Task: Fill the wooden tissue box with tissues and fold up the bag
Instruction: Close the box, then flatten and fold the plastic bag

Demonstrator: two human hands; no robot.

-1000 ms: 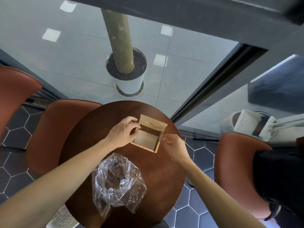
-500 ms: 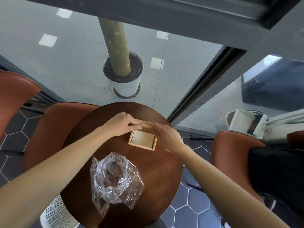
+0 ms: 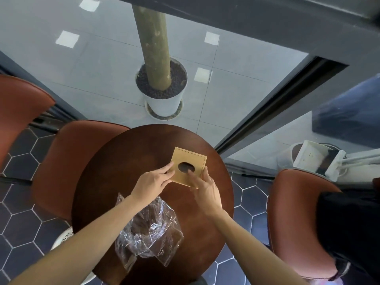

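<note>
The wooden tissue box (image 3: 190, 159) lies on the round dark wooden table (image 3: 115, 177), its face with the oval hole turned up. My left hand (image 3: 153, 179) grips its near left edge with the fingertips. My right hand (image 3: 205, 189) holds the near right corner, with one finger reaching to the rim of the hole. The hole looks dark and no tissue shows in it. The clear plastic bag (image 3: 150, 229) lies crumpled and loose on the near part of the table, partly under my left forearm.
Brown leather chairs stand at the left (image 3: 70, 161), far left (image 3: 18, 108) and right (image 3: 296, 212). A person in black (image 3: 349, 233) sits at the right edge. Beyond a glass wall is a white plant pot (image 3: 164, 99). A white perforated bin (image 3: 63, 239) is under the table's left side.
The box, which lay with its open inside facing up, is now closed with the oval-hole face up. Both hands have shifted to its near edge. The bag has not moved.
</note>
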